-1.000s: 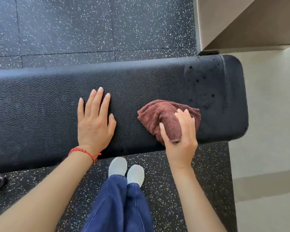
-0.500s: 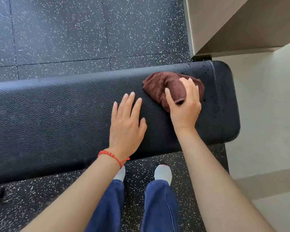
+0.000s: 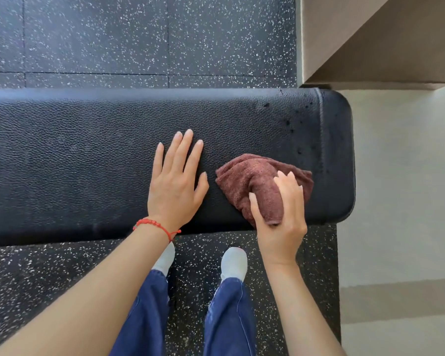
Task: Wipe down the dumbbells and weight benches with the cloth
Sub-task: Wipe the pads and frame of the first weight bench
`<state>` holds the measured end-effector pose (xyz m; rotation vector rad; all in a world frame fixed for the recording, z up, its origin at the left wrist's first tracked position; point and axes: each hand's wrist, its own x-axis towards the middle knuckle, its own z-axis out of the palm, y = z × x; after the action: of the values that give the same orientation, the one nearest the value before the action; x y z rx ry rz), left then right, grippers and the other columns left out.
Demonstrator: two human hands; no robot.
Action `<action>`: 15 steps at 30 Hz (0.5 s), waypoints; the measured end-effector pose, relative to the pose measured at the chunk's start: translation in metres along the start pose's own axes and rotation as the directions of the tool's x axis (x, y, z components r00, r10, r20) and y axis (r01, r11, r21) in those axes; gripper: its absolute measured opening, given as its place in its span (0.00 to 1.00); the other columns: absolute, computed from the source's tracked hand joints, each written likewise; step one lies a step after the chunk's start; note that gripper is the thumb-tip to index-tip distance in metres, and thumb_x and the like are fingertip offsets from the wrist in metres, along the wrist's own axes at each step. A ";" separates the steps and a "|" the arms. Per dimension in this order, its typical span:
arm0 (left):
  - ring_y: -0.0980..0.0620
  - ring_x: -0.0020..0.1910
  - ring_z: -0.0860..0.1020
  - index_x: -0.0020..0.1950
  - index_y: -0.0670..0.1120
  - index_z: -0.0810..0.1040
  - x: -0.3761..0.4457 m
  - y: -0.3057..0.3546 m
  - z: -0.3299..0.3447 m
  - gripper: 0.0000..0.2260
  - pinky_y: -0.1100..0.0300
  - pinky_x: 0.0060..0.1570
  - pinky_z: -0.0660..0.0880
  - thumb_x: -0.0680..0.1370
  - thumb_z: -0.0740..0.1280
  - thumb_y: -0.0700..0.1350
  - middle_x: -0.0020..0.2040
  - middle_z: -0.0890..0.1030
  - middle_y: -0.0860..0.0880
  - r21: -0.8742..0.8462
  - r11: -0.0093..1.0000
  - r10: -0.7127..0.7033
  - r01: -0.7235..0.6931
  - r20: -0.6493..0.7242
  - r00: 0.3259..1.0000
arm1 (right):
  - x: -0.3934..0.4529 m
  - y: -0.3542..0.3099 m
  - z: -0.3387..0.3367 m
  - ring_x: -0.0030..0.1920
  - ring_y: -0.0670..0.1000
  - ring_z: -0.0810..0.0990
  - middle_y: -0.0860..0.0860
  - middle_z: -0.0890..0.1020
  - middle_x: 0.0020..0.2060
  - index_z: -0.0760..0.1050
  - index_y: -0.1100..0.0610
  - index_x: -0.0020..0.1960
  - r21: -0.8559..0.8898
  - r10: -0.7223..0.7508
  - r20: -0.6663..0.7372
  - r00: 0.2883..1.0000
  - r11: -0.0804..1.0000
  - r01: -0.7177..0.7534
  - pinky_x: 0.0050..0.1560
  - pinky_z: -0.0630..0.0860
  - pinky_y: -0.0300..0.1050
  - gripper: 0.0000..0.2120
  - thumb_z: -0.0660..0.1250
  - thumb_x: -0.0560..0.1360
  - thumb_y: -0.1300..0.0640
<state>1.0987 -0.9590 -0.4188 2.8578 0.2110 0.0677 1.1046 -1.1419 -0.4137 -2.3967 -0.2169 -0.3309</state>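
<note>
Right hand, fingers curled round brown cloth, has pulled it back from the bench's far edge to near edge. Left hand flat, fingers spread, bracing. Wiping w/ back-and-forth strokes; dark spots remain nr the end.

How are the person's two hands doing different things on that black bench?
The left hand lies flat with fingers straight and spread on the bench, while the right hand curls its thumb and fingers round the reddish-brown cloth. The left hand holds nothing; the right holds the cloth against the pad. The left wrist wears a red bracelet; the right wrist is bare. Both rest on the bench top, near its right end.
</note>
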 end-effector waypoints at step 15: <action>0.44 0.72 0.59 0.70 0.42 0.66 0.001 -0.002 0.007 0.22 0.46 0.71 0.52 0.77 0.56 0.47 0.72 0.65 0.41 0.006 1.000 -0.001 0.001 -0.074 0.997 | 0.156 0.015 0.030 0.60 0.60 0.77 0.60 0.80 0.56 0.76 0.65 0.58 0.007 0.100 0.024 0.995 0.995 -0.100 0.62 0.71 0.57 0.20 0.71 0.73 0.52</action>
<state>1.0998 -0.9590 -0.4262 2.8635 0.2282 0.1732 1.2624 -1.1228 -0.3986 -2.3942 -0.1082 -0.2550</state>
